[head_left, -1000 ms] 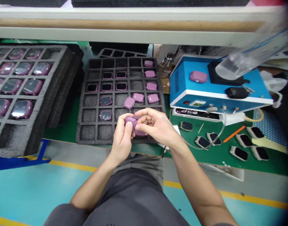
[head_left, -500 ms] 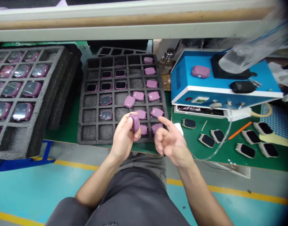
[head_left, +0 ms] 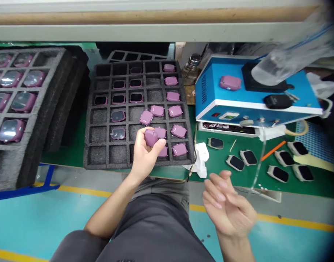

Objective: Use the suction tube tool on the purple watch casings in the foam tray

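My left hand (head_left: 145, 154) is closed around a purple smartwatch case (head_left: 151, 138), its thumb and fingers gripping the sides. It hovers over the lower middle of a dark foam tray (head_left: 97, 155). Behind the held piece, another purple case (head_left: 160, 133) is partly covered. Inside the tray, several purple cases lie face down on the right, while watches with dark screens (head_left: 118, 99) sit toward the left. My right hand (head_left: 228, 207) is off the bench's front edge, palm up, fingers loosely curled and slightly blurred. Nothing is visible in it.
A stacked foam tray (head_left: 47, 123) of purple watches stands at left. On the right is a blue machine (head_left: 235, 98) with a purple case (head_left: 230, 83) on top. Pale watches (head_left: 277, 173), an orange stick (head_left: 273, 150) and crumpled white paper (head_left: 202, 160) lie on the green bench.
My right hand has moved right and toward my body, away from the tray. My left hand has turned the held case, so its broad face shows now.
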Action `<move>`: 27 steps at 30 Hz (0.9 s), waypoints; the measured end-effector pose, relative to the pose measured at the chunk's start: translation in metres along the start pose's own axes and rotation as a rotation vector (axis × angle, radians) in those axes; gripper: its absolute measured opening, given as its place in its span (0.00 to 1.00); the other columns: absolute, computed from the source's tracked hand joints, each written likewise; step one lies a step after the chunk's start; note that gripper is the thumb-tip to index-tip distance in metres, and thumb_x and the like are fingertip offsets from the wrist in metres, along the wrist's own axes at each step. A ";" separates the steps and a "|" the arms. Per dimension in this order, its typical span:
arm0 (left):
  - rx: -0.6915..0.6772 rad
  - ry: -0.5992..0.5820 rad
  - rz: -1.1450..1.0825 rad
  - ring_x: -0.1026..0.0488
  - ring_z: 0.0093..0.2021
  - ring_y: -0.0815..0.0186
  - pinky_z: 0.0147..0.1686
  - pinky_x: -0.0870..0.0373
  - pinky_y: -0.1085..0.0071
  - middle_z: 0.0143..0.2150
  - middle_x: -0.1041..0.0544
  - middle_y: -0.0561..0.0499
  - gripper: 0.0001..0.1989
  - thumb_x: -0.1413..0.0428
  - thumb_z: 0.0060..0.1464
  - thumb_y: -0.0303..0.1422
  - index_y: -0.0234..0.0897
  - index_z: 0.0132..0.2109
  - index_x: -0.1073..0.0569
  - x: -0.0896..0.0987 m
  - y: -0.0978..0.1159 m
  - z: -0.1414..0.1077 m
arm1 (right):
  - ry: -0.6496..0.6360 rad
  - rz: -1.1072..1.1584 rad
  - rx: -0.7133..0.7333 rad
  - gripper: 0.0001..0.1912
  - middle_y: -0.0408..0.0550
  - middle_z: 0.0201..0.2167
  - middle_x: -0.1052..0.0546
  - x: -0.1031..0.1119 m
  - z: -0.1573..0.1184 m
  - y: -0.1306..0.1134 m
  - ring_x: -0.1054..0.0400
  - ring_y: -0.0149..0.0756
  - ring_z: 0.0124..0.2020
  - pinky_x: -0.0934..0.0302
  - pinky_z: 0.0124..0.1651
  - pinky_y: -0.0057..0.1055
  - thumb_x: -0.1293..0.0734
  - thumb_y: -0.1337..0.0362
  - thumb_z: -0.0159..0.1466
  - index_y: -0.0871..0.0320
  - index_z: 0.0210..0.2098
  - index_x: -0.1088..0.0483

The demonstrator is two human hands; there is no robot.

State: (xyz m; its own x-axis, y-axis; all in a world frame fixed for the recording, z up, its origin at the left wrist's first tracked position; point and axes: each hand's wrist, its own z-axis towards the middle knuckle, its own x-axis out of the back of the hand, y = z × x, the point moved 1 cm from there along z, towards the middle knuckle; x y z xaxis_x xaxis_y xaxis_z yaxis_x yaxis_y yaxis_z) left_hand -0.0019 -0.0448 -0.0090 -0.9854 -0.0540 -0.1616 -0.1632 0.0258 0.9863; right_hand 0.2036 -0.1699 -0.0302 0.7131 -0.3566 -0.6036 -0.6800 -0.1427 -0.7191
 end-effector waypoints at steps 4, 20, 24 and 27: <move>0.026 -0.073 -0.077 0.27 0.33 0.66 0.35 0.27 0.68 0.37 0.25 0.52 0.21 0.42 0.64 0.45 0.41 0.59 0.31 -0.004 -0.007 0.001 | 0.018 0.045 -0.012 0.10 0.38 0.24 0.50 0.022 -0.013 0.009 0.63 0.34 0.22 0.66 0.19 0.29 0.28 0.68 0.51 0.45 0.30 0.28; -0.118 -0.048 0.079 0.18 0.43 0.61 0.41 0.19 0.68 0.43 0.18 0.47 0.21 0.40 0.66 0.43 0.40 0.61 0.26 -0.008 -0.013 0.008 | 0.077 -0.539 0.693 0.13 0.48 0.40 0.30 -0.044 0.031 -0.001 0.28 0.45 0.42 0.28 0.48 0.51 0.38 0.51 0.72 0.46 0.37 0.25; -0.161 -0.045 0.116 0.18 0.51 0.60 0.45 0.21 0.70 0.53 0.17 0.42 0.18 0.39 0.66 0.41 0.38 0.59 0.25 -0.007 -0.019 0.012 | -0.021 -0.821 0.779 0.09 0.48 0.37 0.23 -0.072 0.090 0.004 0.24 0.42 0.43 0.27 0.50 0.44 0.34 0.55 0.73 0.50 0.41 0.24; -0.165 -0.029 0.136 0.17 0.51 0.60 0.43 0.20 0.71 0.54 0.16 0.41 0.19 0.39 0.66 0.39 0.37 0.60 0.25 -0.006 -0.026 0.013 | -0.006 -0.620 0.785 0.08 0.45 0.37 0.20 -0.081 0.114 0.018 0.20 0.37 0.37 0.24 0.43 0.37 0.27 0.56 0.69 0.52 0.41 0.26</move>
State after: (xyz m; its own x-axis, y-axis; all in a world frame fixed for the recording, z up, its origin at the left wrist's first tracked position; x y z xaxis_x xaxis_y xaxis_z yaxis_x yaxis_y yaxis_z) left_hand 0.0075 -0.0323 -0.0340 -0.9991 -0.0327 -0.0253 -0.0207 -0.1327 0.9909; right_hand 0.1531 -0.0378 -0.0330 0.9062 -0.4204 -0.0451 0.1158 0.3494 -0.9298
